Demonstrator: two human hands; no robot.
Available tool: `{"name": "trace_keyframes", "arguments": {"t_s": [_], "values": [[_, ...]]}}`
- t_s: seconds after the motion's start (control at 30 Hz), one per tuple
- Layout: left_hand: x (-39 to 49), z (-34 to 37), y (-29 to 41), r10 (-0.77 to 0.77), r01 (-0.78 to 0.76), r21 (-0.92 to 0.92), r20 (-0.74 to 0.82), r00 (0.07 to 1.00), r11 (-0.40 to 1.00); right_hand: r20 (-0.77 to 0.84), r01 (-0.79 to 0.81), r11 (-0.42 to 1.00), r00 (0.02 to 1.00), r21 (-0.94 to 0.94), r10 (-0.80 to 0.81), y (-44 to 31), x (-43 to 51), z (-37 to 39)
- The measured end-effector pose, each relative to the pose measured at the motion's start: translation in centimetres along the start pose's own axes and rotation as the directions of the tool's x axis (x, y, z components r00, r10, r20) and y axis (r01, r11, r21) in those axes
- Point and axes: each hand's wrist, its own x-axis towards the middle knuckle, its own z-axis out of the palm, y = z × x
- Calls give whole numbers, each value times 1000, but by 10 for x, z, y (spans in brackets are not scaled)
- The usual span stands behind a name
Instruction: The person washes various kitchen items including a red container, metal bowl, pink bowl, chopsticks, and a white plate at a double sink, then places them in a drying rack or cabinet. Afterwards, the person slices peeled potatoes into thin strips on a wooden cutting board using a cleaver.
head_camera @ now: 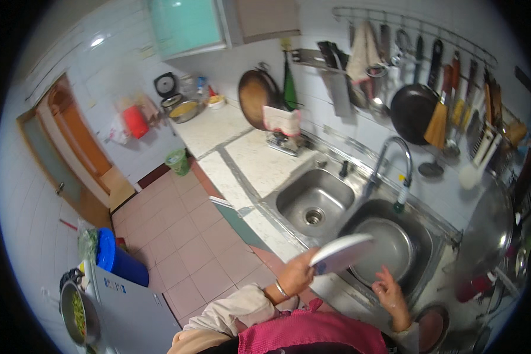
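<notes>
My left hand (pixel 294 275) grips a white plate (pixel 343 253) by its edge, tilted up over the front of the sink. Partly behind the plate, a round metal basin (pixel 391 248) sits in the right sink bowl (pixel 425 270). My right hand (pixel 388 292) is held over the front rim of that bowl, fingers apart, with nothing in it. A curved faucet (pixel 400 146) arches above the basin. Whether water runs from it, I cannot tell. To the left, the other steel sink bowl (pixel 316 194) shows its drain.
A white countertop (pixel 261 163) runs left from the sink, with a metal bowl (pixel 185 110) at its far end. Ladles, a frying pan (pixel 415 114) and other utensils hang on the wall. A large metal lid (pixel 486 230) stands right. Behind are a refrigerator (pixel 128 305) and blue bin (pixel 119 259).
</notes>
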Motion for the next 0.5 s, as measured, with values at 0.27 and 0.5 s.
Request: {"name": "trace_keyframes", "arguments": {"t_s": [0.27, 0.5], "values": [[-48, -50, -43, -291, 298, -269, 66, 955, 916, 344, -7, 1000, 939, 27, -2, 7, 20, 47], [-73, -152, -113, -650, 552, -713, 177, 739, 433, 269, -234, 968, 942, 94, 201, -5, 52, 112]]}}
